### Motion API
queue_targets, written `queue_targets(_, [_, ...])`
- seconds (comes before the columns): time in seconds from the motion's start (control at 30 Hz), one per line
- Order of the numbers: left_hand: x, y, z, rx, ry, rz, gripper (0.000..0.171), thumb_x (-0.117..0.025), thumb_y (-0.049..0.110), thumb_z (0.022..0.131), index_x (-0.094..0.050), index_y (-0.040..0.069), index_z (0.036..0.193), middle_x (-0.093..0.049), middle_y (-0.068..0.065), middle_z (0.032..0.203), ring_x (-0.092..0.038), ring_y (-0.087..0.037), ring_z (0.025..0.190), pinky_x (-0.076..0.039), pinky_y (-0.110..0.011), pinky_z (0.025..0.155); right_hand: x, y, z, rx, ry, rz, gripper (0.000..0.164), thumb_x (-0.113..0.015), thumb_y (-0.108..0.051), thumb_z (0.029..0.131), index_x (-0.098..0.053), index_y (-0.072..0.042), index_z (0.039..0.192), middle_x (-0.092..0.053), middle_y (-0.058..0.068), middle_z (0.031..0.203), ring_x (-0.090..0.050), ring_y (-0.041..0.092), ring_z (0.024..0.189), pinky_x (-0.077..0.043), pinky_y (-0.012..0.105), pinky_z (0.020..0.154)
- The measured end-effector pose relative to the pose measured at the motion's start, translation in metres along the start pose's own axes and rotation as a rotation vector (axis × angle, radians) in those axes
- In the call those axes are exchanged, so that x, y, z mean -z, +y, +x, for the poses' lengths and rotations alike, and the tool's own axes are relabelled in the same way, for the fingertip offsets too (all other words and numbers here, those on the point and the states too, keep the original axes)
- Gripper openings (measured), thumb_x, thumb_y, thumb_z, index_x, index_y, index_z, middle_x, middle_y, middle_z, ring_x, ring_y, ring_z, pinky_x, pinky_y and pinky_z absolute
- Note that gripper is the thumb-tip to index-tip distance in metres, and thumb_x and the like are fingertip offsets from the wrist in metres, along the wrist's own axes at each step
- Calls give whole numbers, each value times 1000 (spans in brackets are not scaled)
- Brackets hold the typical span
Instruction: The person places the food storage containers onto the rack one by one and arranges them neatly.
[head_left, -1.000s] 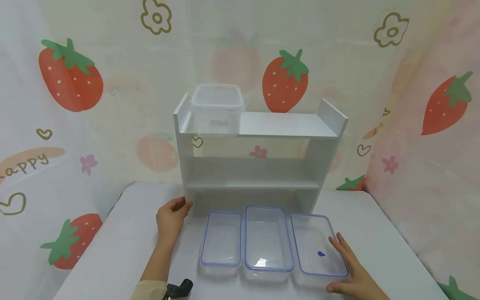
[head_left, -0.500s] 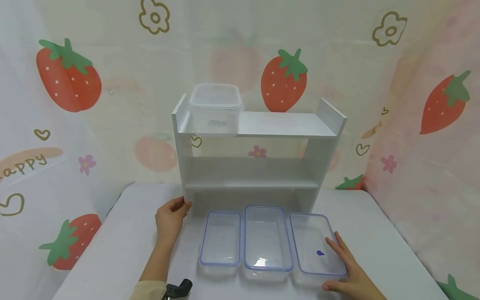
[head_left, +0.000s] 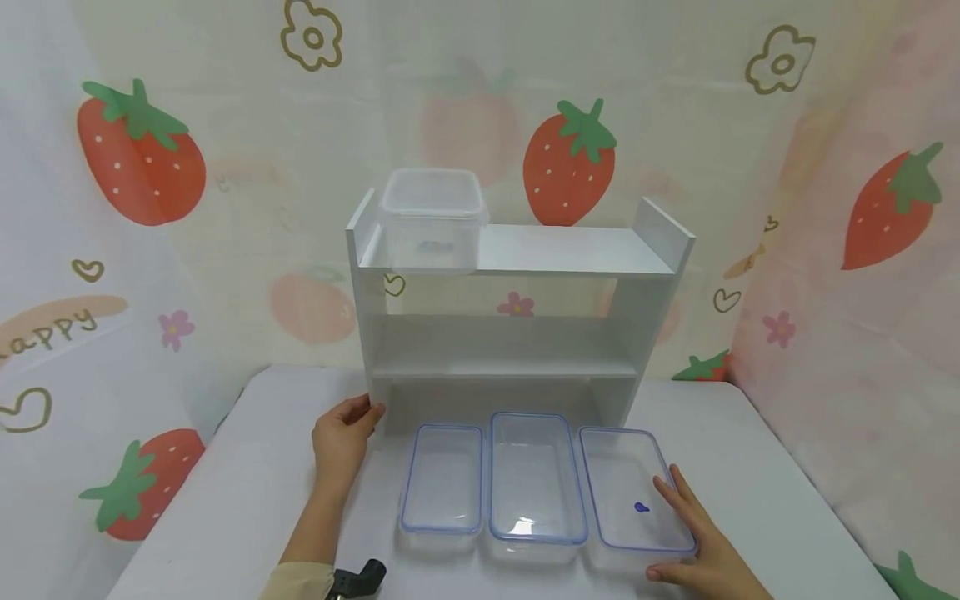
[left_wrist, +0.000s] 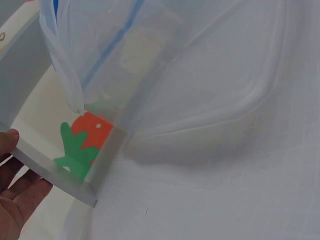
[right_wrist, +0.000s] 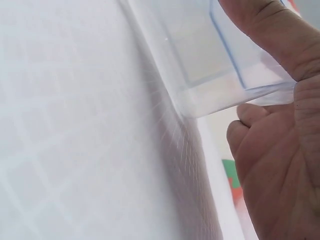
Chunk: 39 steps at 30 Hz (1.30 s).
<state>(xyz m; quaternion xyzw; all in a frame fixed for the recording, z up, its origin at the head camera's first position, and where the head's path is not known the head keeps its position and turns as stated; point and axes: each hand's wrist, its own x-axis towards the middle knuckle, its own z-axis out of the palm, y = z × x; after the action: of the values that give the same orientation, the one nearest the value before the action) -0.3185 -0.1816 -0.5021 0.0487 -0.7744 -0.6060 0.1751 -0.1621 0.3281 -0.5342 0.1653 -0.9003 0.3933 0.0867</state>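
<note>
My left hand (head_left: 342, 442) pinches the lower left side panel of a white tabletop shelf (head_left: 365, 333). In the left wrist view the thumb and fingertips (left_wrist: 35, 192) lie on either side of that panel's edge. A clear food container with a blue-edged lid and a small blue mark (head_left: 618, 475) stands on the table at the right. My right hand (head_left: 705, 542) holds its near right corner, thumb in front and fingers along the right side. Two more blue-edged clear containers stand left of it, a middle one (head_left: 534, 475) and a left one (head_left: 444, 479).
A larger clear lidded box (head_left: 433, 221) stands on the shelf's top board, at its left end. The white table (head_left: 757, 475) has a curved back right corner. Behind and beside it hangs a strawberry-patterned cloth (head_left: 480, 75).
The right-hand container has shifted very slightly left, with my right hand on its corner. My left hand stays on the shelf panel.
</note>
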Motion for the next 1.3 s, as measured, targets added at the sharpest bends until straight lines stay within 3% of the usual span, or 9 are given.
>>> queue_targets(0.07, [0,0,0,1,-1,2,37,-76,26,95,-71,1,123,-74,-19,116,-73,-23,99,-58,-15,75,1,-1,-1,-11,6,-17,112,-95,-23,70,-32,-19,162,-1,0,174,3,-25,139,-24,85,99])
queue_targets(0.17, [-1,0,0,2,4,14,36,-77,26,95,-72,2,122,-75,-18,115,-73,-21,95,-58,-14,74,1,-1,-2,-11,20,-14,110,-95,-24,70,-32,-19,161,-5,3,174,1,-23,142,-21,47,124])
queue_targets(0.23, [-1,-1,0,4,6,18,36,-77,26,95,-72,2,121,-75,-18,115,-73,-20,94,-57,-14,73,2,0,-2,1,35,-6,110,-95,-24,70,-33,-18,161,-9,8,173,-1,-22,144,-14,14,117])
queue_targets(0.3, [-1,0,1,4,7,18,36,-77,26,95,-72,2,121,-75,-18,115,-73,-20,94,-57,-14,73,2,0,-2,24,51,8,109,-95,-22,70,-34,-16,160,-12,14,172,-3,-21,145,-11,-4,103])
queue_targets(0.47, [0,1,1,-4,10,21,37,-77,27,95,-72,2,122,-75,-18,116,-74,-22,95,-57,-14,73,4,0,-1,27,68,12,108,-94,-18,71,-35,-16,160,-14,17,171,-4,-21,145,-14,-6,101])
queue_targets(0.7, [-1,2,1,-2,5,20,36,-77,25,95,-72,1,122,-75,-18,116,-74,-24,97,-57,-14,73,11,-7,-2,-15,91,25,108,-94,-15,72,-33,-18,161,-12,8,173,-6,-21,144,-20,-1,102])
queue_targets(0.97, [0,-1,0,6,9,12,35,-77,23,94,-72,2,121,-75,-18,115,-73,-17,93,-58,-14,73,17,-16,-4,-24,86,110,106,-90,-8,76,-30,-16,162,-7,5,174,-7,-23,143,-32,3,100])
queue_targets(1.13, [-2,-1,1,6,-10,10,36,-76,25,95,-71,1,123,-74,-18,116,-73,-22,97,-58,-15,75,20,-21,-5,20,96,207,104,-87,5,75,-29,-9,161,-6,8,173,-12,-22,142,-37,4,100])
queue_targets(1.3, [-1,-1,2,12,-7,13,37,-76,25,96,-71,1,123,-74,-18,118,-73,-27,102,-59,-16,76,23,-29,-3,9,104,240,103,-84,8,77,-29,-10,162,-7,4,174,-14,-23,142,-42,7,99])
